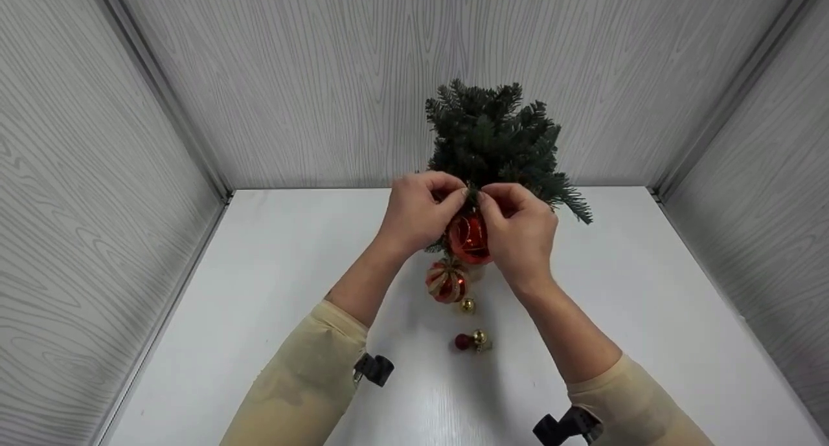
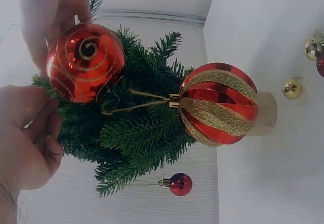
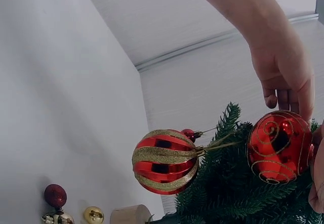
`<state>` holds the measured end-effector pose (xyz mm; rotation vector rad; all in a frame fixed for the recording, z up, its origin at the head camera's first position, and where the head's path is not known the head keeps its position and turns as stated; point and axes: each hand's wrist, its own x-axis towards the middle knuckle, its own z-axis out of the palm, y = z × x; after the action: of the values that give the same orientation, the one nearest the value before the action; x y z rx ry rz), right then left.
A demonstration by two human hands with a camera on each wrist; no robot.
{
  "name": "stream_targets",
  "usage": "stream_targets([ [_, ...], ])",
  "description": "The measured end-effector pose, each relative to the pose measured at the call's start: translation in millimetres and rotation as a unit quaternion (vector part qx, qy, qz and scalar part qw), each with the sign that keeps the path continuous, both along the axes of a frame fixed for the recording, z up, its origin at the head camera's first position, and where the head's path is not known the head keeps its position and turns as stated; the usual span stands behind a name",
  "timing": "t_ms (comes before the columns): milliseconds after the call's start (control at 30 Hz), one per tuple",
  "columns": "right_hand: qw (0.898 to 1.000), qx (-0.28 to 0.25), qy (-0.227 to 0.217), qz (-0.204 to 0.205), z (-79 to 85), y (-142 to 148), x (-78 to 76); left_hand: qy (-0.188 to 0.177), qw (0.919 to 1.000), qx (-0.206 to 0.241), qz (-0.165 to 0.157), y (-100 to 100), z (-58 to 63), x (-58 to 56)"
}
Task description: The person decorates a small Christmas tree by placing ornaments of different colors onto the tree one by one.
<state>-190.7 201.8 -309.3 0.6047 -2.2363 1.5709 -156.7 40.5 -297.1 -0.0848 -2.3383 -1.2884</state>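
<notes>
A small artificial Christmas tree stands at the back of the table. At its front, a shiny red Christmas ball with gold glitter swirls hangs just below both hands. The left hand pinches with thumb and forefinger at the top of this ball, by its string and a green twig. Facing it, the right hand pinches at the same spot; the fingertips nearly meet. Fingers partly hide the string. Lower on the tree, a red ball with gold glitter stripes hangs from a cord loop.
A small dark red ball hangs on another side of the tree. Under it shows the round wooden base. On the white table lie a small gold ball, another gold ball and a dark red one. Grey panels surround the table.
</notes>
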Motion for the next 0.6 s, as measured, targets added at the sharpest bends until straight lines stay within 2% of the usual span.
stream_targets([
  [600,0.999,-0.017,0.005,0.045,-11.6,13.6,-1.9,0.006,0.9995,-0.023,-0.019,-0.4,-3.7,6.2],
])
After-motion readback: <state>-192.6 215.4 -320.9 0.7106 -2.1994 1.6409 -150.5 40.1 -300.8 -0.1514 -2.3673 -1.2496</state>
